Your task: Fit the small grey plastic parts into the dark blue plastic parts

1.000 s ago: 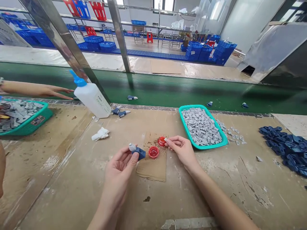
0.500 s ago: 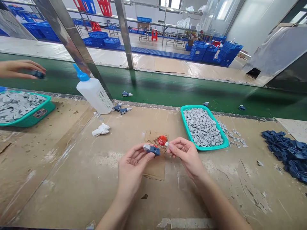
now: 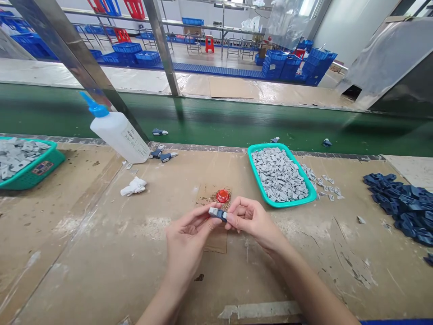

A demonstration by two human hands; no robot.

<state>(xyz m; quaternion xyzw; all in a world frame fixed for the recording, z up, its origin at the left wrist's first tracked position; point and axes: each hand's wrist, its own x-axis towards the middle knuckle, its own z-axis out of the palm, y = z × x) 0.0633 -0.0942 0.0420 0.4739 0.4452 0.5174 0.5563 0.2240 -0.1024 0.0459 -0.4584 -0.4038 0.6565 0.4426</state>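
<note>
My left hand (image 3: 187,237) pinches a small blue plastic part with a grey end (image 3: 217,212) between thumb and fingers. My right hand (image 3: 252,219) meets it from the right, its fingertips closed on the same part's right end, where a small grey piece sits. Both hands hover over a brown cardboard scrap (image 3: 216,241) on the workbench. A red cap (image 3: 222,196) lies on that scrap just beyond the hands. A second red cap is hidden behind my fingers.
A teal tray of grey pieces (image 3: 310,184) stands to the right, with loose grey pieces beside it. Dark blue parts (image 3: 404,207) are heaped at far right. A white squeeze bottle (image 3: 117,133), a crumpled tissue (image 3: 133,186) and another teal tray (image 3: 40,168) lie left. A green conveyor (image 3: 219,124) runs behind.
My right hand has moved left and closed onto the blue part held by my left hand. The other person's hand at far left has left the view.
</note>
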